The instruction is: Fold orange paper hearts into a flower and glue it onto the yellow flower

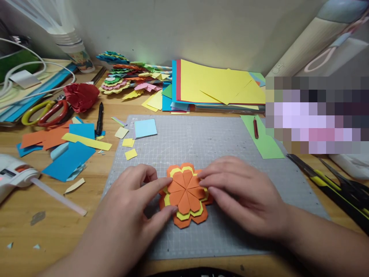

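Observation:
A layered paper flower (186, 188) lies on the grey cutting mat (230, 142), with orange petals on top, a yellow layer beneath and larger orange petals at the bottom. From the left, my left hand (132, 200) grips the flower's edge, its index finger and thumb on the petals. My right hand (245, 196) pinches the right side, fingertips and thumb at the upper layers. Its fingers cover some of the right petals. A light blue square of paper (145, 127) rests higher on the mat, near small yellow paper pieces (128, 142).
Paper scraps (69, 157) and a glue gun (17, 173) are at left, near scissors (47, 113) and a black pen (100, 119). Coloured sheets (219, 82) and folded paper flowers (123, 79) lie behind. A cutter (325, 184) and a pencil stub (255, 127) are at right.

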`<action>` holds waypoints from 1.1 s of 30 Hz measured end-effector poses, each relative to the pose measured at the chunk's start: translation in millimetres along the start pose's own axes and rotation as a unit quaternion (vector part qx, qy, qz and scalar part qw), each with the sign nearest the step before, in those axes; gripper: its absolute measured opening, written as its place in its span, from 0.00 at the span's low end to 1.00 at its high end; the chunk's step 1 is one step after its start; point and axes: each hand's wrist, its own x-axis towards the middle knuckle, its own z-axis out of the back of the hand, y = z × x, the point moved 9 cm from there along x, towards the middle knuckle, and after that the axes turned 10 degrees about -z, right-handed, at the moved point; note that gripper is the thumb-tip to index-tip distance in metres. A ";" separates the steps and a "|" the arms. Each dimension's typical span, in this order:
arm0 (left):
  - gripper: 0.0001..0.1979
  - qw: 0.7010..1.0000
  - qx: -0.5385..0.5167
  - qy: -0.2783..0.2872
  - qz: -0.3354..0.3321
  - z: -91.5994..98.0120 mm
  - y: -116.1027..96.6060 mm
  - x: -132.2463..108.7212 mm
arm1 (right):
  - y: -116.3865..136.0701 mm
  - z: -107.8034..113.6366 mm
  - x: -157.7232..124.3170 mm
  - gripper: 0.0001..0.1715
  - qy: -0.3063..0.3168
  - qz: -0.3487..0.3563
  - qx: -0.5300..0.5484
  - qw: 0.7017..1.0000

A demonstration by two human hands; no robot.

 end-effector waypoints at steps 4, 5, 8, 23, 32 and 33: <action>0.14 1.000 -0.007 0.003 0.005 -2.1 2.1 1.4 | 19.3 -11.9 -7.5 0.15 0.046 0.096 -0.087 0.990; 0.14 1.000 -0.009 0.004 0.006 -2.7 2.5 1.5 | 21.9 -14.8 -9.1 0.16 0.053 0.108 -0.105 0.987; 0.15 1.000 -0.009 0.007 0.006 -4.1 3.3 1.6 | 26.7 -22.6 -12.5 0.16 0.067 0.126 -0.143 0.979; 0.17 0.999 -0.010 0.031 0.014 -6.4 3.4 1.6 | 22.5 -32.3 -13.5 0.16 0.098 0.109 -0.151 0.978; 0.17 0.999 -0.022 0.035 0.019 -7.2 2.9 2.5 | 19.9 -35.2 -12.6 0.17 0.123 0.095 -0.150 0.976; 0.16 0.999 -0.025 0.031 0.017 -6.4 2.4 2.4 | 19.8 -35.3 -12.4 0.17 0.125 0.095 -0.150 0.976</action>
